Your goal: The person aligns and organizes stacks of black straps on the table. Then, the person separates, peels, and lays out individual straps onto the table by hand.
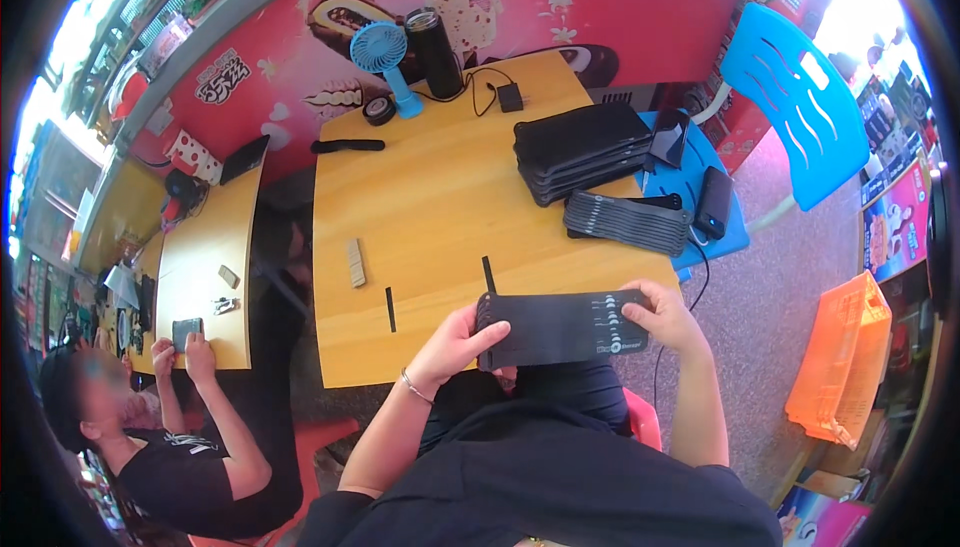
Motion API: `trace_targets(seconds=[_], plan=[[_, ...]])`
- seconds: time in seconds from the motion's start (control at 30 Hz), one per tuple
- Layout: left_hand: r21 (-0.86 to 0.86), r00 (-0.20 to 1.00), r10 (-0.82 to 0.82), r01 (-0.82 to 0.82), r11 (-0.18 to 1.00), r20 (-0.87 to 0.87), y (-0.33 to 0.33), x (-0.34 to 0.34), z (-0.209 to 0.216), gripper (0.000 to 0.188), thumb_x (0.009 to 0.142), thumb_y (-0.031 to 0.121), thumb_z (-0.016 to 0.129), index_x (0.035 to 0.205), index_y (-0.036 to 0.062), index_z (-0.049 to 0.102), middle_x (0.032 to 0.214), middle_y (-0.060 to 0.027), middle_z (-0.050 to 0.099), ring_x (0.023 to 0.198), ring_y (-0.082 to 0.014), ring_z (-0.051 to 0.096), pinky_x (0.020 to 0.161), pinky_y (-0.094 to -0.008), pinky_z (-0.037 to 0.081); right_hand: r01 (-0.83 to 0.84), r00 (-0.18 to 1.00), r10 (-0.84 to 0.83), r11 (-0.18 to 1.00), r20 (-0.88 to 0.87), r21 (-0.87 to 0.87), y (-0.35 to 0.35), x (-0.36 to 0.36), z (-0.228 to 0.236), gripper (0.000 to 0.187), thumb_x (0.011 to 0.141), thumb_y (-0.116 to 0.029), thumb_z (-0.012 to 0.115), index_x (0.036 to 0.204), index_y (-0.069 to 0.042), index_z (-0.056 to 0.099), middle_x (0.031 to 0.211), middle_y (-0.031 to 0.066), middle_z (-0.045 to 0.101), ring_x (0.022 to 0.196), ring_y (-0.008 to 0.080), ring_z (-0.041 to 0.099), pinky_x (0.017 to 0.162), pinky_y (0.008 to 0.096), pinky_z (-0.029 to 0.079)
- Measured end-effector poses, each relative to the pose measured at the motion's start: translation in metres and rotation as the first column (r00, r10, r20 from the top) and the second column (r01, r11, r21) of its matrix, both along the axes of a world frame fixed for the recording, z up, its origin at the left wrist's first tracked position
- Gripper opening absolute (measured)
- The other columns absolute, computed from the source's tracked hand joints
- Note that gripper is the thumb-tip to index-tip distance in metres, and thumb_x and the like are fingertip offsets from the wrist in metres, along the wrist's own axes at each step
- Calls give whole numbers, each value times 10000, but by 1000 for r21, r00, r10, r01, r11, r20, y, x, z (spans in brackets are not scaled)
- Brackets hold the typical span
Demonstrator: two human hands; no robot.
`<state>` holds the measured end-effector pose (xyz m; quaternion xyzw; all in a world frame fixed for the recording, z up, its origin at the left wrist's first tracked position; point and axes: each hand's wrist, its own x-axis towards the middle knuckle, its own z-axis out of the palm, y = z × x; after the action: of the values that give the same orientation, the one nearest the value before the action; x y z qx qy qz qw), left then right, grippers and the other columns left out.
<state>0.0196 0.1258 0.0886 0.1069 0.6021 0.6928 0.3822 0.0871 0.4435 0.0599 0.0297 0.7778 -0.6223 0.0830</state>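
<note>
I hold a flat black rectangular piece with white print [560, 327] level in front of my body, over the table's near edge. My left hand [462, 342] grips its left end, thumb on top. At the opposite end, my right hand [668, 317] closes on the printed edge with the thumb on the upper face. A fanned stack of dark grey flat pieces [625, 224] lies beyond my right hand. Behind that sits a pile of black padded flat pieces [580, 142]. Two narrow black strips, one a thin black strip [391, 310], rest on the wood left of my hands.
On the wooden table [400, 197] are a blue fan [380, 50], a black bottle [434, 55], a charger [510, 98] and a small beige block [356, 263]. A blue chair [795, 97] bears a phone and a dark device. An orange crate [840, 357] stands right; another person [190, 457] sits left.
</note>
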Motion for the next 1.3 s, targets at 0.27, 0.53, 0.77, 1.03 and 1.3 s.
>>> trace_targets(seconds=[0.27, 0.53, 0.77, 1.03, 1.3], plan=[[33, 975, 199, -197, 980, -95, 5, -8, -28, 253, 943, 139, 559, 1142, -15, 533, 950, -54, 651, 758, -103, 629, 610, -259, 535, 47, 999, -46, 997, 9, -60, 0, -11, -23, 366, 825, -151, 672, 1156, -24, 582, 1075, 97, 641, 1004, 172, 594, 880, 313, 457], [-147, 965, 252, -261, 954, -78, -5, -12, -62, 247, 934, 152, 574, 1115, -11, 535, 938, -40, 651, 748, -64, 617, 542, -211, 524, -94, 996, 94, 988, 5, 119, -4, -22, -38, 325, 867, -88, 645, 1169, -23, 543, 997, 16, 622, 893, 84, 587, 747, 239, 483], [-238, 935, 270, -323, 916, -230, -5, -7, -69, 236, 925, 142, 590, 1079, -27, 530, 899, -31, 650, 731, -42, 607, 530, -187, 496, -109, 993, 99, 983, 71, 146, -6, -29, -33, 354, 839, -117, 679, 1159, -37, 551, 921, 7, 636, 756, 67, 582, 590, 213, 455], [-69, 871, 358, -402, 913, -336, -6, -1, -88, 247, 896, 104, 624, 1085, -35, 546, 923, -43, 641, 779, -64, 596, 599, -190, 493, -121, 983, 97, 981, 158, 150, -7, -32, -28, 356, 824, -117, 695, 1145, -48, 557, 896, 1, 635, 734, 61, 576, 573, 205, 445], [41, 237, 211, -566, 823, -948, -11, 3, -12, 310, 790, 15, 668, 1083, 0, 570, 986, -116, 594, 846, -228, 585, 736, -335, 507, -185, 960, 154, 976, 234, 114, -3, -35, -22, 353, 772, -159, 710, 1083, -30, 603, 1018, 112, 642, 990, 221, 605, 874, 335, 465]])
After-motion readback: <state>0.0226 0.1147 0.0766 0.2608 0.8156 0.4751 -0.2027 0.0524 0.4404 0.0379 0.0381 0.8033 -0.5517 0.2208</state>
